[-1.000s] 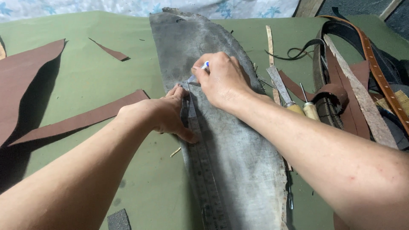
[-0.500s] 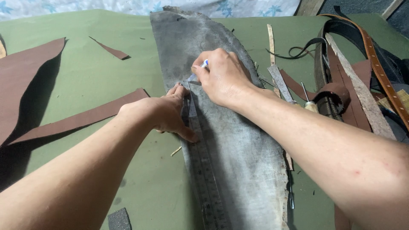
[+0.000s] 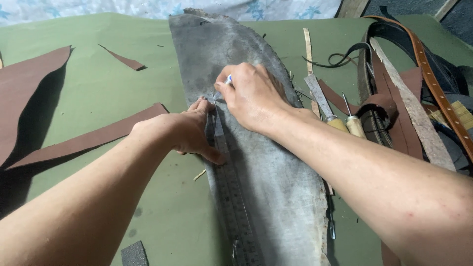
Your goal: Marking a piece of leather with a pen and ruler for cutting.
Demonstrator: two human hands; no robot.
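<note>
A long grey piece of leather [image 3: 246, 148] runs from the top centre of the frame down to the bottom centre, lying flat on a green surface [image 3: 98, 88]. A metal ruler [image 3: 229, 192] lies lengthwise on the leather's left part, reaching from the middle of the frame to the bottom edge.

The left hand [image 3: 180, 130] comes in from the lower left and presses down on the ruler, fingers spread along its left edge and the thumb resting on the ruler's face. Its grip is not closed around anything; the hand lies flat and bears on the ruler.

The right hand [image 3: 251, 96] comes in from the lower right and sits at the ruler's upper end, just above the left hand. Its fingers are closed around a small pen-like tool [image 3: 228, 79], of which only a white and blue end shows above the knuckles; the tip is hidden under the hand, so whether it touches the leather cannot be told.

In the left part of the frame, dark brown leather pieces lie on the surface: a large one [image 3: 24, 93] at the far left, a long strip [image 3: 98, 135] passing behind the left forearm, and a small sliver [image 3: 125, 59] in the upper left. To the right of the grey leather lie two wooden-handled tools [image 3: 340, 120], and beyond them, in the upper right, a heap of belts and straps [image 3: 414, 98] in tan, brown and black.
</note>
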